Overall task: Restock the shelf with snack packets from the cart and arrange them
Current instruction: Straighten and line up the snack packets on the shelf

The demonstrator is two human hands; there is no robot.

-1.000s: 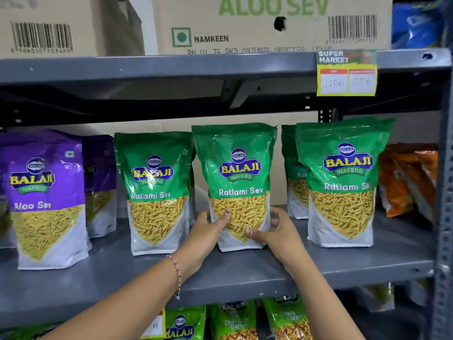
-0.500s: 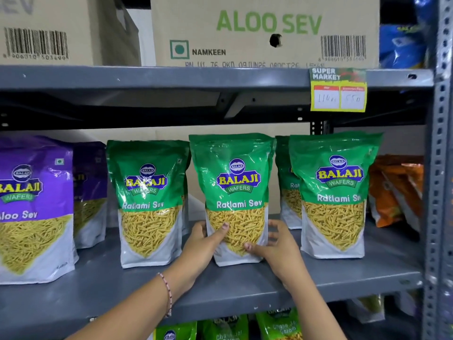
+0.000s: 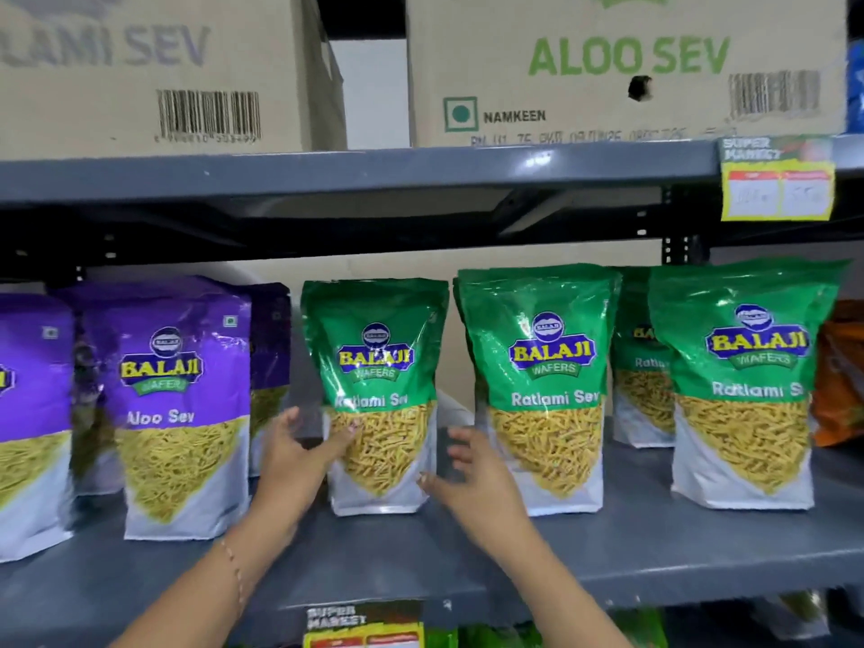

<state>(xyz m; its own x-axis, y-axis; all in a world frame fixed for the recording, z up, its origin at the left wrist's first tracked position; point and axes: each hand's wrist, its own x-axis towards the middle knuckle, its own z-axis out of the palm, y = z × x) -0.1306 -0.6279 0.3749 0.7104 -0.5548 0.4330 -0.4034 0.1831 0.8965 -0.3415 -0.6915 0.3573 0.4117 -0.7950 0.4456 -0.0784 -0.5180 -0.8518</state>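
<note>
Green Ratlami Sev packet (image 3: 378, 395) stands upright on the grey shelf (image 3: 654, 549), its long axis vertical, directly between my two hands. My left hand (image 3: 299, 456) is spread loose at its left edge, fingertips just touching the lower front; my right hand (image 3: 472, 479) is also unclenched, thumb at its lower right corner, grasping nothing. Both hands are about equally near. A purple Aloo Sev packet (image 3: 182, 404) stands just to the left, another green packet (image 3: 542, 390) to the right.

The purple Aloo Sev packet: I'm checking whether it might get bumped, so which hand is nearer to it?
Left. The left hand is just right of the Aloo Sev packet; the right hand is farther right, beyond the green packet.
</note>
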